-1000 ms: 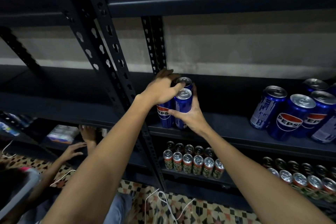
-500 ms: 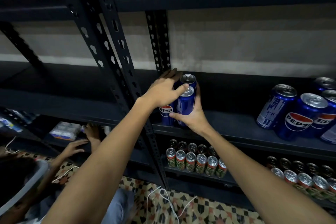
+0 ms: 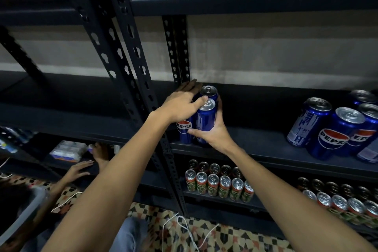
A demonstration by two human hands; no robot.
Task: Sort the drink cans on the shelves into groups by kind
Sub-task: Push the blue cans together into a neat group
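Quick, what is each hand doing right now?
Left hand: fingers straight, resting on top of the blue cans, so open.
Right hand: curled round the front blue can, holding it.

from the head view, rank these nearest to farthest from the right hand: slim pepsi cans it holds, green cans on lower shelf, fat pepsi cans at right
1. slim Pepsi cans, in the right hand.
2. green cans, on the shelf below it.
3. fat Pepsi cans, far right on the same shelf.
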